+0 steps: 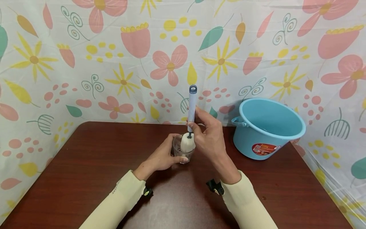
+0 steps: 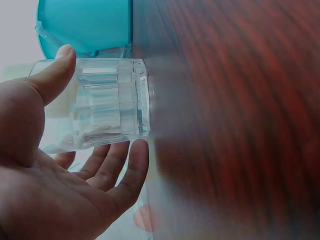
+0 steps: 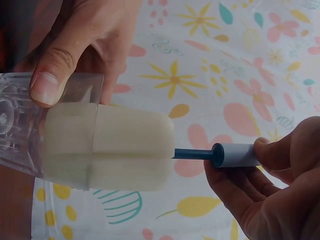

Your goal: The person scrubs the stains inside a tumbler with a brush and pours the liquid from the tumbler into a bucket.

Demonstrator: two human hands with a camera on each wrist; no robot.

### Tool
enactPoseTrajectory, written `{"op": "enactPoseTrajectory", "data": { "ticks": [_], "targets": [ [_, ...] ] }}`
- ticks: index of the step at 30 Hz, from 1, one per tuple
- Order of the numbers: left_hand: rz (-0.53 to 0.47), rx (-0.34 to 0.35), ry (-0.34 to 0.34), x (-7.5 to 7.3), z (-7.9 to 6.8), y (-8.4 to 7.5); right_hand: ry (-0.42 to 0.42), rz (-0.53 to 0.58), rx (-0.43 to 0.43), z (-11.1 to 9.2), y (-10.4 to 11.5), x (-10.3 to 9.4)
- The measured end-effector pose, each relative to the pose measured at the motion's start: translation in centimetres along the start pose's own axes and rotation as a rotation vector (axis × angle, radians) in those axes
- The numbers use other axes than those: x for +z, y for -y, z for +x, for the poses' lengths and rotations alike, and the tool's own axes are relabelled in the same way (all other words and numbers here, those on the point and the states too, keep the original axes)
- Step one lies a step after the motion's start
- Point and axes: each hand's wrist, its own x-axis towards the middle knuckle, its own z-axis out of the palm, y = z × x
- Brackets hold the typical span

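My left hand (image 1: 161, 156) holds a clear faceted cup (image 2: 102, 100), its thumb on the near side and the fingers along the other. In the left wrist view the cup's base is right at the tabletop. A sponge cup brush (image 1: 192, 106) stands nearly upright, its white sponge head (image 3: 132, 137) partly inside the cup and partly above the rim. My right hand (image 1: 210, 135) pinches the pale handle near its lower end, just above the thin dark neck (image 3: 192, 154).
On the dark wood table (image 1: 100, 178), a light blue bucket (image 1: 246, 140) with a red label stands to the right of my right hand. Behind the table hangs a flower-patterned cloth (image 1: 171, 25). Black wrist straps show at both cream sleeves (image 1: 114, 197).
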Motion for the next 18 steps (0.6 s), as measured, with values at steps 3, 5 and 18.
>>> {"op": "enactPoseTrajectory", "data": {
  "ticks": [3, 5, 18],
  "targets": [
    [0.001, -0.004, 0.001, 0.02, 0.02, 0.01, 0.001, -0.006, 0.003, -0.02, 0.04, -0.04],
    [-0.004, -0.003, 0.004, 0.02, 0.03, 0.03, 0.000, -0.008, 0.002, -0.01, 0.10, -0.05],
    [0.007, 0.021, 0.001, 0.10, 0.09, 0.30, -0.006, -0.079, 0.036, 0.02, 0.41, -0.18]
  ]
}}
